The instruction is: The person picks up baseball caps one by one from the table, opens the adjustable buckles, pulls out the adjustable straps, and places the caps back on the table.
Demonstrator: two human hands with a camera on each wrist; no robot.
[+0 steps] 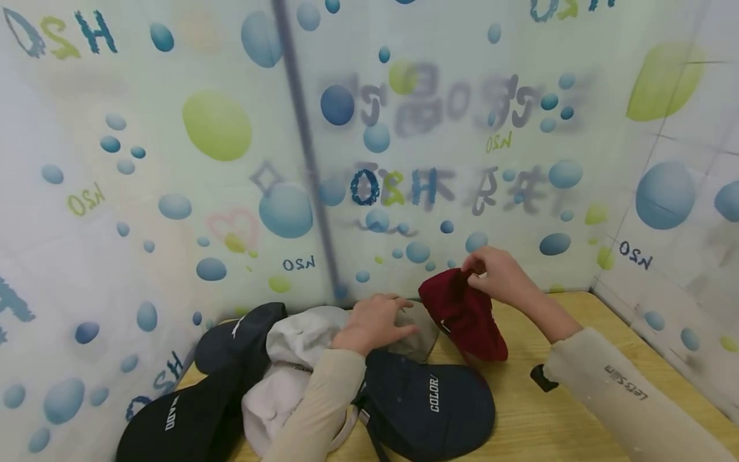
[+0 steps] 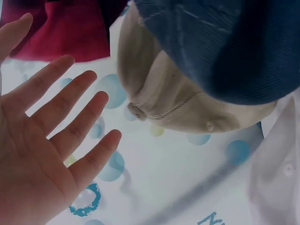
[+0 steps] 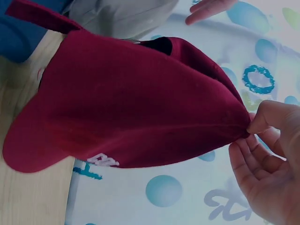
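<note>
A dark red baseball cap [image 1: 470, 317] hangs from my right hand [image 1: 501, 277], which pinches the top of its crown between thumb and fingertips. In the right wrist view the cap [image 3: 140, 103] shows its brim at the left, a small white emblem and a strap. My left hand [image 1: 375, 324] reaches over the pile with its fingers extended and holds nothing. In the left wrist view the left palm [image 2: 37, 136] faces the camera, fingers spread, beside a beige cap [image 2: 164, 89] and a blue cap [image 2: 234, 51]. A navy cap [image 1: 430, 404] with white lettering lies below the red one.
Left of the navy cap lie a light grey cap [image 1: 306, 333], a pale pinkish cap [image 1: 271, 407], a black cap [image 1: 173, 417] and a dark cap [image 1: 242, 337]. They rest on a wooden table [image 1: 554, 417]. A patterned curtain [image 1: 369, 141] stands behind and at both sides.
</note>
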